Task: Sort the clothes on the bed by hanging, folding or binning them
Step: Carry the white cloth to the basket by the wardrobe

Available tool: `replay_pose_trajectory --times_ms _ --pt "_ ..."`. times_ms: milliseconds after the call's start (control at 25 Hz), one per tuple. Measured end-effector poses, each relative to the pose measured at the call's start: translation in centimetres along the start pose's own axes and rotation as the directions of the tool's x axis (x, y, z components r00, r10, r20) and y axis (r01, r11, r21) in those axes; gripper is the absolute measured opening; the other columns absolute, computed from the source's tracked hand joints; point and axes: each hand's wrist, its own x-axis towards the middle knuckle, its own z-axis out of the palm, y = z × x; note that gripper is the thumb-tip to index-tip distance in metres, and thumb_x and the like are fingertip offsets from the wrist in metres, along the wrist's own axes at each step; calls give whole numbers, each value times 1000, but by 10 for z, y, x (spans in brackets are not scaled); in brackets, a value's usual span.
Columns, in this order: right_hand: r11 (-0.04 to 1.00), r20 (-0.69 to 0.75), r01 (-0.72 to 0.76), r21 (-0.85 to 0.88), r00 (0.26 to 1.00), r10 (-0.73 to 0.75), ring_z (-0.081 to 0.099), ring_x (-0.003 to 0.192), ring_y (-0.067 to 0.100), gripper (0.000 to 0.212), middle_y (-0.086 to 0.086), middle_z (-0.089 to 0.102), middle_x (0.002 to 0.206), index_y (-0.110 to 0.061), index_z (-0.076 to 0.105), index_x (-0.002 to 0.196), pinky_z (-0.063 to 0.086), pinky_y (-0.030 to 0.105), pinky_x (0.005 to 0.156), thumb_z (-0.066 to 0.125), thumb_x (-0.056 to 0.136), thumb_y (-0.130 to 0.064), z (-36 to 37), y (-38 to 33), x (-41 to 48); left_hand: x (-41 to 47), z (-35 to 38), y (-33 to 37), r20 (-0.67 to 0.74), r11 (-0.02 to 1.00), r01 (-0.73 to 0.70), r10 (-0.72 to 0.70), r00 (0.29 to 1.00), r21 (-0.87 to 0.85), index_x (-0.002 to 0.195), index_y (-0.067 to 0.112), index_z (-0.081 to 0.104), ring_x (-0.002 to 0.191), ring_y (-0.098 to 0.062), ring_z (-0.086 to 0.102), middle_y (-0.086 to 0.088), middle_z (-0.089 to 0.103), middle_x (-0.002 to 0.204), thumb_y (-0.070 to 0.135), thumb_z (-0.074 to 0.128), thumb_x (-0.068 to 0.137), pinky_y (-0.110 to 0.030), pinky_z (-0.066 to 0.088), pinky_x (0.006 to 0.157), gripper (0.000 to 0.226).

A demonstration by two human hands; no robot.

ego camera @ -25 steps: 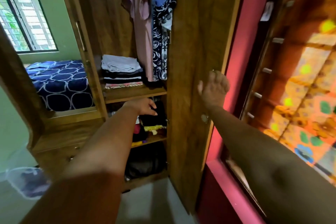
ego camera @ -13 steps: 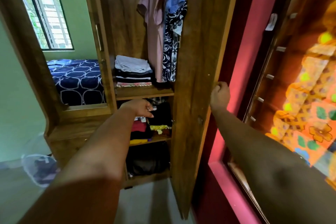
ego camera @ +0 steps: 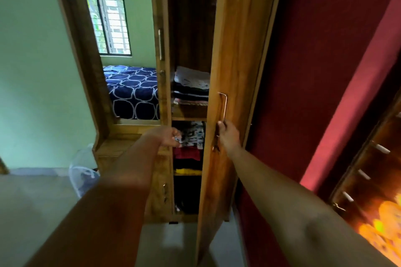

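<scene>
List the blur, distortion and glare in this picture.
Head view: the wide lens bows the wardrobe door; near forearms are blurred, while the right hand gripping the door handle is sharper; the window is washed out; bottom right is smeared orange.

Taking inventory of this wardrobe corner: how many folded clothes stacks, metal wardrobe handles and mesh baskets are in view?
Folded clothes stacks: 2 (upper stack, middle stack)
Metal wardrobe handles: 3 (door handle gripped by the right hand, left handle, drawer handle)
Mesh baskets: 1 (mesh basket)
Total: 6
</scene>
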Motion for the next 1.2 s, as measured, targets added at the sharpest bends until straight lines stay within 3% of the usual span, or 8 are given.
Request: replay_pose_trajectory --times_ms 120,200,280,520,720,880,1000,1200 --pt "991 87 91 -98 993 -83 58 103 22 23 9 61 113 -9 59 115 44 24 82 52 97 -20 36 -33 40 15 -9 -31 -17 998 64 -64 998 -15 114 21 64 102 -14 58 2 64 111 32 73 80 -25 42 86 37" --pt "980 151 108 -167 985 -82 58 89 15 23 9 63 111 -6 61 115 41 10 65 53 96 -16 61 -45 68 33 -22 -45 -33 998 57 -57 998 7 116 22 62 105 -17 59 0 65 113 34 71 82 -27 43 88 38" --pt "974 177 93 -207 983 -56 54 78 10 22 11 64 110 -6 63 114 36 7 52 51 97 -14 86 -50 96 53 -35 -57 -55 998 51 -50 997 25 120 26 59 107 -17 58 2 63 113 38 69 83 -28 43 88 40" --pt "946 173 75 -315 985 -21 59 96 22 23 11 64 109 -5 63 114 39 22 72 49 98 -14 146 -71 174 122 -64 -111 -103 997 70 -73 992 -24 111 39 60 100 -11 58 13 62 100 41 71 77 -38 48 91 36" --pt "952 90 33 -303 996 -5 63 86 19 17 3 64 94 -16 63 96 53 31 71 46 99 -15 184 -66 218 163 -71 -148 -104 998 63 -63 993 -7 118 36 57 101 -11 58 10 62 109 42 68 79 -39 48 93 41" --pt "939 71 54 -341 997 -32 60 74 10 12 -3 59 83 -21 60 96 51 24 62 49 98 -18 189 -63 231 183 -76 -155 -83 999 38 -37 996 14 121 31 58 106 -14 58 6 63 113 37 66 83 -37 47 94 39" --pt "925 24 25 -379 1000 -17 64 80 15 13 0 62 86 -19 63 97 57 34 73 50 97 -19 195 -64 239 187 -82 -153 -100 1000 20 -20 995 4 117 30 60 102 -12 58 6 63 108 34 65 83 -36 47 93 34" --pt "784 18 68 -617 997 -72 60 94 19 20 4 61 96 -14 60 100 51 32 80 53 95 -32 187 -62 231 174 -87 -157 -138 997 69 -64 988 37 111 28 62 97 -14 62 5 66 102 42 60 79 -36 50 84 35"
